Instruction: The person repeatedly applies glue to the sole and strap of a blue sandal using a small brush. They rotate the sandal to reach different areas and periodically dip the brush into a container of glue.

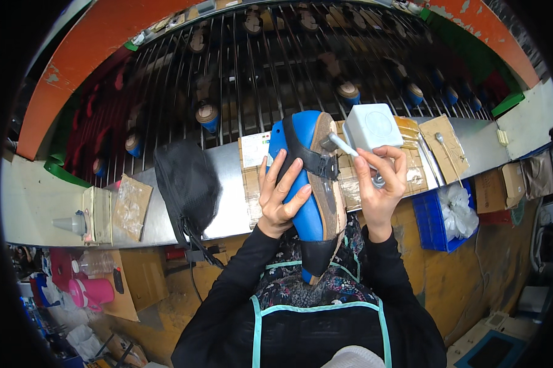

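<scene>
Head view. Shoe on its blue last [309, 211] stands between the hands, black-tipped end toward the body. Left hand [280, 199]: fingers spread over the last and strap [313, 161], gripping from the left. Right hand [382, 184]: thumb and fingertips pinch a brush [345, 146], head at the sole [334, 202]; contact not certain.

Progress: strap lies across the last, sole is in place. Brushing judged under way, not complete. Coated extent of sole: cannot tell. Lasts on the rack [238, 80] beyond the hands: finish too small to judge.

Edges and room: near edge of table [230, 211] runs beneath the wrists; lower end of the last overhangs it. Bag [187, 187] left of left hand, a metal strip bare between. White box [372, 126] sits just beyond right fingers, crowding that side. Blue bin [446, 214] lies right of right hand. Freest room judged bodyward, above the apron [301, 293].
</scene>
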Tool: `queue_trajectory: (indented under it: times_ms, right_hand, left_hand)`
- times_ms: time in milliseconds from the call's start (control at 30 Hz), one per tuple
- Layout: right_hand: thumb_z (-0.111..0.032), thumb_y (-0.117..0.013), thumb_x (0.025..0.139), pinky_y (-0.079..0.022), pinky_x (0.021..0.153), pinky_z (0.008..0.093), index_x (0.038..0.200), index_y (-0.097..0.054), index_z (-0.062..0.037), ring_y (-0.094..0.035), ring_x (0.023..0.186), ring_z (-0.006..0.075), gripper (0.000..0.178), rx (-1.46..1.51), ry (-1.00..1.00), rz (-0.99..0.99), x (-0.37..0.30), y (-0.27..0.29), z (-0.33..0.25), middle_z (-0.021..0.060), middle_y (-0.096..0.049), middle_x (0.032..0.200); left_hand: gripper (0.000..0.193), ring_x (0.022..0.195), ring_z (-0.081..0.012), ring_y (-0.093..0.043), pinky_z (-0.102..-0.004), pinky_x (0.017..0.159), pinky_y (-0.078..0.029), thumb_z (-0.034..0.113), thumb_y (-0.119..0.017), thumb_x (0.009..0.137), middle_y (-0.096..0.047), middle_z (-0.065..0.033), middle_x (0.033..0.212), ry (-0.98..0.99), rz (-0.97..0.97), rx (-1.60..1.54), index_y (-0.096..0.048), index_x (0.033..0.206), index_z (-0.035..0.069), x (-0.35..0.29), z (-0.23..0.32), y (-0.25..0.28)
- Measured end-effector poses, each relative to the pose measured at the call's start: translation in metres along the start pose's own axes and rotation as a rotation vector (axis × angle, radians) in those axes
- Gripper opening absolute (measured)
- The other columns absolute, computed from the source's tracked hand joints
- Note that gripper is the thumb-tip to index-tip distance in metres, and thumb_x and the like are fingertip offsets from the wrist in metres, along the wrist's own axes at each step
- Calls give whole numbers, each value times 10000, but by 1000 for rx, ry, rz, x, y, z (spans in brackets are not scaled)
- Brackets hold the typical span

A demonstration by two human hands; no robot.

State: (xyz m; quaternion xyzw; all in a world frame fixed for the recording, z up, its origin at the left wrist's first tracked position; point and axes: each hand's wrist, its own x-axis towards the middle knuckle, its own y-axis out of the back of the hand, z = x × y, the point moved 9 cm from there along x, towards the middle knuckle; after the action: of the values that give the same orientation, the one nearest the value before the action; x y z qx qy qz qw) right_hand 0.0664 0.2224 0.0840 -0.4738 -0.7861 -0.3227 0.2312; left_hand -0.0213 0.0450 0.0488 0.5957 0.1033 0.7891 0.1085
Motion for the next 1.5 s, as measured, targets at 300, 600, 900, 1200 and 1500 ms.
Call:
queue_trajectory:
  times_ms: [300,600,900,1200,1500]
  right_hand:
    - [-106,-799,738,-321,793,288,930,-757,-104,-549,798,142,197,-68,127,-75,17,1,-11,35,-566,930]
    - [-132,-797,735,-322,757,283,903,-754,-98,-533,676,117,176,-103,127,-277,24,5,-17,19,-581,891]
    - [-135,-793,732,-313,744,283,899,-753,-95,-516,653,107,176,-134,206,-149,23,13,-29,14,-580,863]
    - [-136,-799,707,-302,745,302,887,-752,-107,-540,740,136,188,-142,226,-236,16,15,-39,4,-591,821]
    - [-143,-807,705,-304,740,297,886,-759,-118,-544,683,116,190,71,181,-351,23,25,-34,5,-603,843]
  left_hand:
    - [419,1213,-390,-545,-614,1050,-332,190,-734,788,-621,-78,1268,-6,-13,18,-534,1146,277,5,-1,5]
    - [432,1214,-372,-548,-610,1057,-326,225,-744,781,-619,-58,1275,-32,-49,28,-532,1151,290,7,-3,5]
    - [429,1212,-387,-547,-614,1054,-327,225,-744,781,-621,-73,1270,-73,-54,0,-531,1148,283,10,-1,4]
    - [438,1218,-397,-540,-604,1059,-325,228,-742,779,-620,-87,1272,-69,-52,-40,-537,1163,277,19,0,7]
    - [415,1219,-403,-538,-599,1042,-361,160,-718,781,-616,-110,1271,-104,-45,-71,-552,1149,258,32,7,11]
